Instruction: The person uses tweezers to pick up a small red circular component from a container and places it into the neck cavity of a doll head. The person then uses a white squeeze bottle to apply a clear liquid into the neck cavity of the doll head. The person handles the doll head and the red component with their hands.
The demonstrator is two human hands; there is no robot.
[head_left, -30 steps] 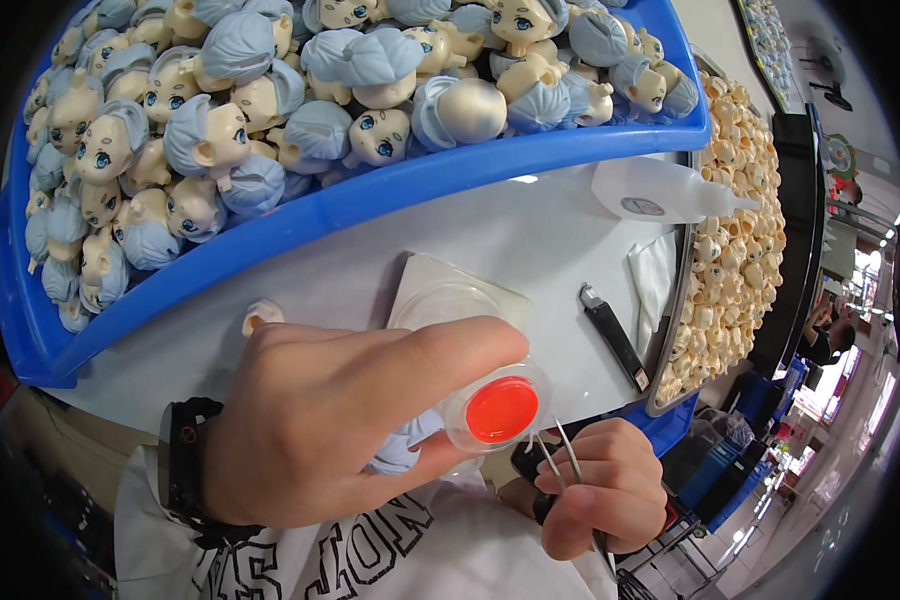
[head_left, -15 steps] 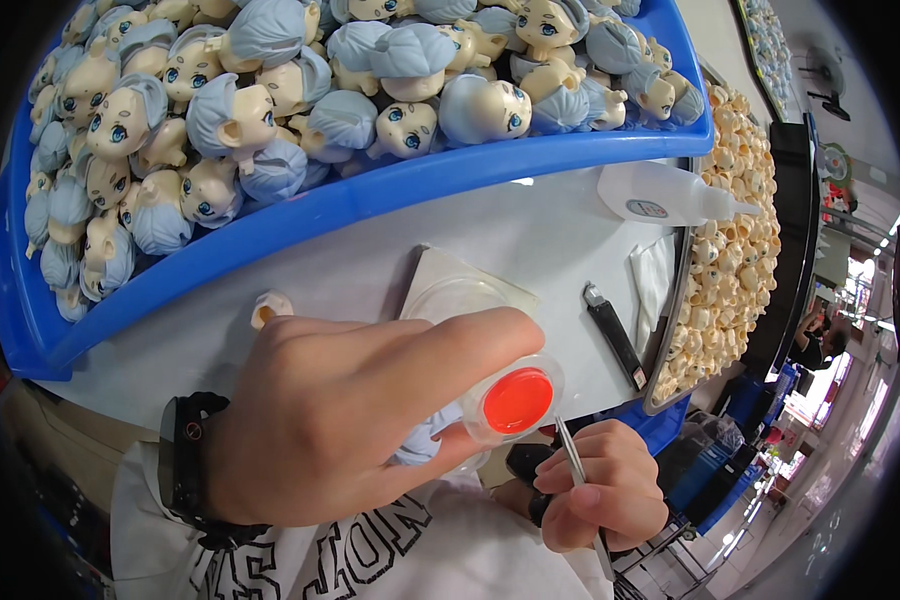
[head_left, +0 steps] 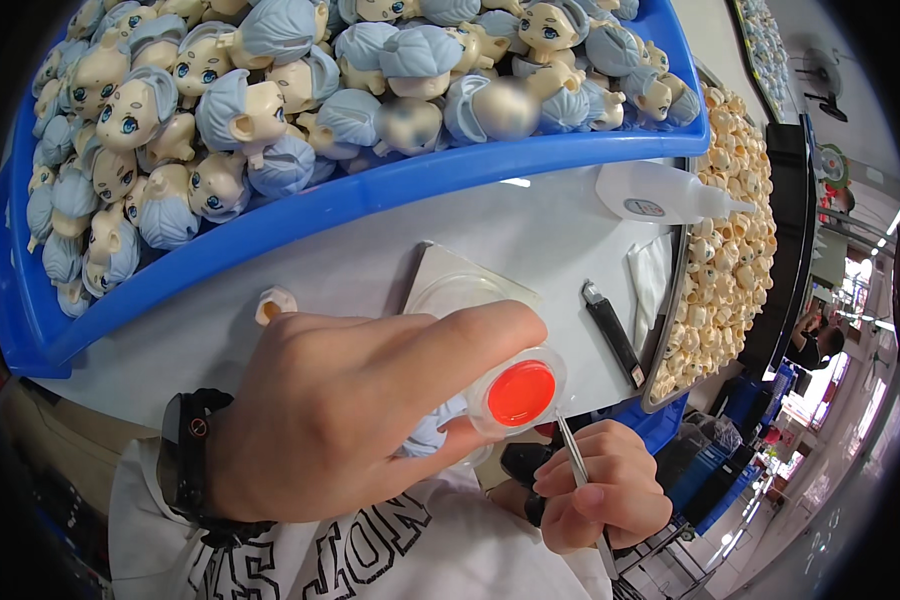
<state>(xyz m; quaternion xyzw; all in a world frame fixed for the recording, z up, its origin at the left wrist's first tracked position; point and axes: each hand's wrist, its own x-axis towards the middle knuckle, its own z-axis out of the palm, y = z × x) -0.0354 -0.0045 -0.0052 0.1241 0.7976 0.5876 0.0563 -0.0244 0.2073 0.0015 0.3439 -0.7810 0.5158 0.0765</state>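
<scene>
My left hand is closed around a small clear round cup with a bright red centre, tilted so that its round face shows. A light-blue hair piece is tucked among the same fingers, mostly hidden by them. In my right hand a pair of thin metal tweezers is gripped, its tip up close to the cup's lower right rim; I cannot tell whether they touch. Just beyond the left knuckles a small cream-coloured part lies on the white table.
A blue bin full of doll heads with light-blue hair spans the far side. To the right lie a white squeeze bottle, a black utility knife, white tissue and a tray of cream parts. A square pale block sits behind my left hand.
The cup in my left hand has shifted very slightly right and up. Both hands keep their grips, with the tweezer tip still beside the cup.
</scene>
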